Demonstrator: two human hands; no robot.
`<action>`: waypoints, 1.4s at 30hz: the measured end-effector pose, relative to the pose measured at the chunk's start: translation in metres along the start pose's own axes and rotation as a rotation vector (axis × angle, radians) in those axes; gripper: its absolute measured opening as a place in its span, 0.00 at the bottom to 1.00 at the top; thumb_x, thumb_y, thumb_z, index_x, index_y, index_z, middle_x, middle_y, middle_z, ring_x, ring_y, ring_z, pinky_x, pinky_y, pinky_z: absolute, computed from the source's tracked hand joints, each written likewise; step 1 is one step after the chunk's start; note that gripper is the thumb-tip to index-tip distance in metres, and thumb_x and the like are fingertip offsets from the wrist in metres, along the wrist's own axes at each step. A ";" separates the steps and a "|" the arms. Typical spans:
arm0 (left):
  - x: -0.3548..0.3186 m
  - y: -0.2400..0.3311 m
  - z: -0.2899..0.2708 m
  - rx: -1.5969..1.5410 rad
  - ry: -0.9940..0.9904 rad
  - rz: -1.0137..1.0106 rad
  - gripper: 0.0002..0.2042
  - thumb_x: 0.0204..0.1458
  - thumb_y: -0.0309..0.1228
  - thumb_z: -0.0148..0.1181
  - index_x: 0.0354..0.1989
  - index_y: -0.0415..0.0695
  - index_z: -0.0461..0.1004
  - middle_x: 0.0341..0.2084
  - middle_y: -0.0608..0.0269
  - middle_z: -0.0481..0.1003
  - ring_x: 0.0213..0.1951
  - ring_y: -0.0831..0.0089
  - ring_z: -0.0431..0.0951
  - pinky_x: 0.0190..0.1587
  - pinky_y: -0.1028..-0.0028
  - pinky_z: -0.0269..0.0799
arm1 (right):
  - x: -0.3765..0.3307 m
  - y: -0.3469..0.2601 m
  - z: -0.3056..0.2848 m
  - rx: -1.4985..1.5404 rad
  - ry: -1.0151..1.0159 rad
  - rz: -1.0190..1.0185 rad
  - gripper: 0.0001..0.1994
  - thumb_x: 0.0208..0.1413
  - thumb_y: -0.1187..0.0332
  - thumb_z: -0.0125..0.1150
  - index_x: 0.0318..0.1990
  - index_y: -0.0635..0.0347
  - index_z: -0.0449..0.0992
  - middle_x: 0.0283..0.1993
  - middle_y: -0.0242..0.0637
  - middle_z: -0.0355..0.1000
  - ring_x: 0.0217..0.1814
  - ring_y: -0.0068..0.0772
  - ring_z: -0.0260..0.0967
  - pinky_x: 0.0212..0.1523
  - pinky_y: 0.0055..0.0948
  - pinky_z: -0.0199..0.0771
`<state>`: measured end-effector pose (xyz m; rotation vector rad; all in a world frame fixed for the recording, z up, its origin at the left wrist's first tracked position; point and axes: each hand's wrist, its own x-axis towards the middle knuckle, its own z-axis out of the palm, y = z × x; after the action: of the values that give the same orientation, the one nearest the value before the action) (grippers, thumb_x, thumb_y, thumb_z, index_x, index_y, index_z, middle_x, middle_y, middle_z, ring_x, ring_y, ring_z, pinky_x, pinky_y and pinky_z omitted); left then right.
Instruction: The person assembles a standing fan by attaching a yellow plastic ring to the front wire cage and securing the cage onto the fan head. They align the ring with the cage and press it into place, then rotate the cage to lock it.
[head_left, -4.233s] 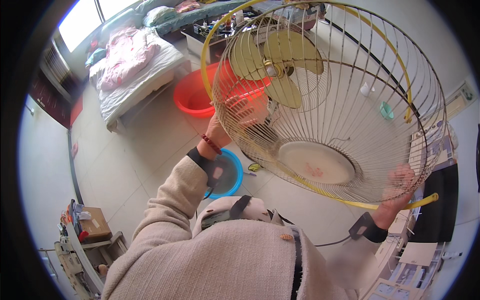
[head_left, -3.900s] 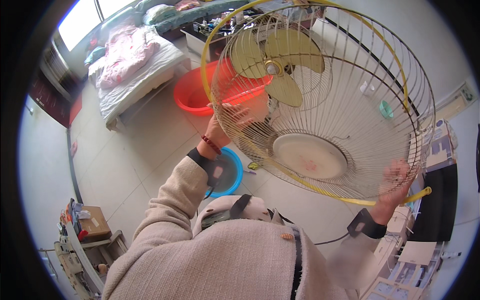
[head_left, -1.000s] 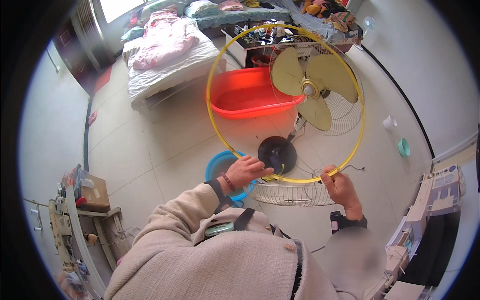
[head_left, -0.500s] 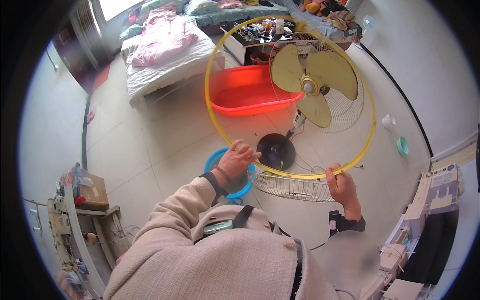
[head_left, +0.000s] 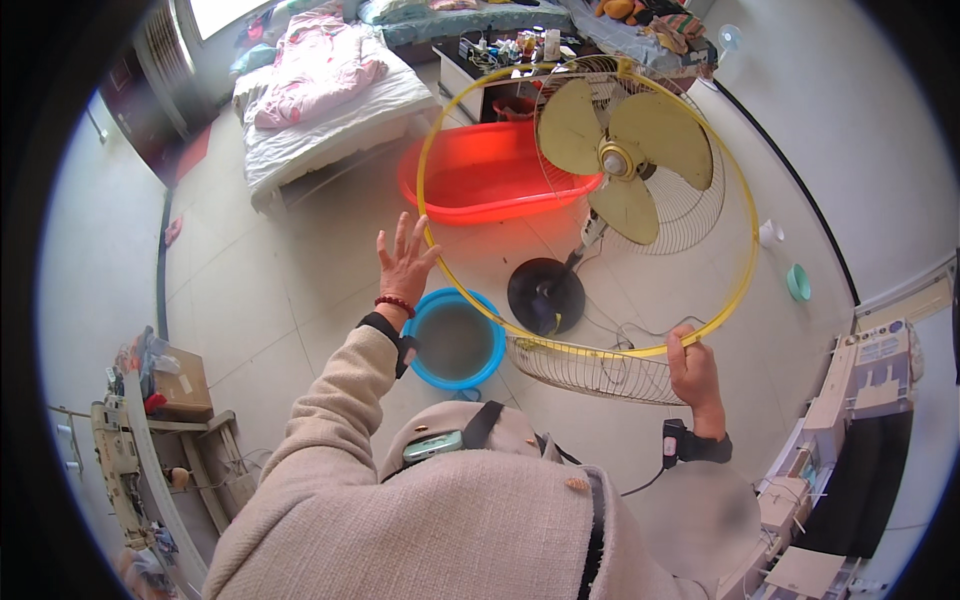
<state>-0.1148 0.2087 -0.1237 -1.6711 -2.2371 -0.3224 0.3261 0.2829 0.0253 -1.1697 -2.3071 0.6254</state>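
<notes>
A large yellow hoop (head_left: 740, 292) spans the middle of the view, framing the head of a standing fan (head_left: 633, 215) with cream blades. The fan's black round base (head_left: 530, 292) rests on the floor. My right hand (head_left: 693, 372) is closed around the hoop's near right part, where a wire fan guard (head_left: 590, 374) hangs below the hoop. My left hand (head_left: 404, 270) is open with fingers spread, its fingertips at the hoop's left side; whether they touch it I cannot tell. Another wire guard (head_left: 690, 225) sits behind the blades.
A blue basin (head_left: 440, 382) of murky water stands below my left hand. Beyond is a red tub (head_left: 470, 212), with a bed (head_left: 320, 140) at far left and a cluttered black table (head_left: 470, 75). Sewing machines (head_left: 120, 450) line the left; a green bowl (head_left: 797, 283) lies right.
My left hand has moved left and away along the hoop, its fingers spreading, and the blue basin now shows more fully. My right hand keeps its grip, and the hoop has shifted slightly right.
</notes>
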 end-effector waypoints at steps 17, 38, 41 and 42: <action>0.015 -0.021 0.043 -0.655 -0.151 -0.489 0.15 0.45 0.26 0.60 0.44 0.43 0.72 0.43 0.52 0.73 0.45 0.59 0.75 0.43 0.62 0.73 | -0.013 -0.007 -0.003 -0.013 0.076 0.014 0.11 0.63 0.63 0.44 0.34 0.61 0.67 0.16 0.42 0.62 0.18 0.42 0.65 0.23 0.34 0.64; 0.047 -0.007 0.044 -1.690 -0.266 -1.075 0.11 0.54 0.18 0.50 0.45 0.42 0.66 0.40 0.55 0.72 0.40 0.63 0.77 0.41 0.67 0.79 | -0.065 0.064 -0.009 0.031 0.182 0.270 0.10 0.61 0.62 0.51 0.41 0.59 0.71 0.21 0.28 0.59 0.23 0.21 0.56 0.26 0.23 0.60; 0.046 -0.001 0.045 -1.643 -0.288 -1.036 0.10 0.54 0.19 0.50 0.44 0.42 0.67 0.39 0.56 0.72 0.39 0.64 0.77 0.41 0.68 0.79 | -0.070 0.070 -0.012 0.016 0.167 0.306 0.10 0.61 0.62 0.51 0.39 0.60 0.71 0.22 0.29 0.61 0.24 0.21 0.58 0.26 0.24 0.60; 0.045 0.000 0.046 -1.629 -0.297 -1.009 0.10 0.54 0.19 0.50 0.44 0.42 0.68 0.38 0.56 0.73 0.39 0.64 0.77 0.41 0.68 0.79 | -0.070 0.073 -0.012 -0.009 0.175 0.282 0.10 0.61 0.62 0.51 0.39 0.60 0.71 0.22 0.30 0.62 0.24 0.22 0.58 0.26 0.24 0.60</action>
<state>-0.1324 0.2654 -0.1479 -0.5693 -2.9476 -2.7912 0.4145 0.2656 -0.0227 -1.5062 -2.0190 0.5851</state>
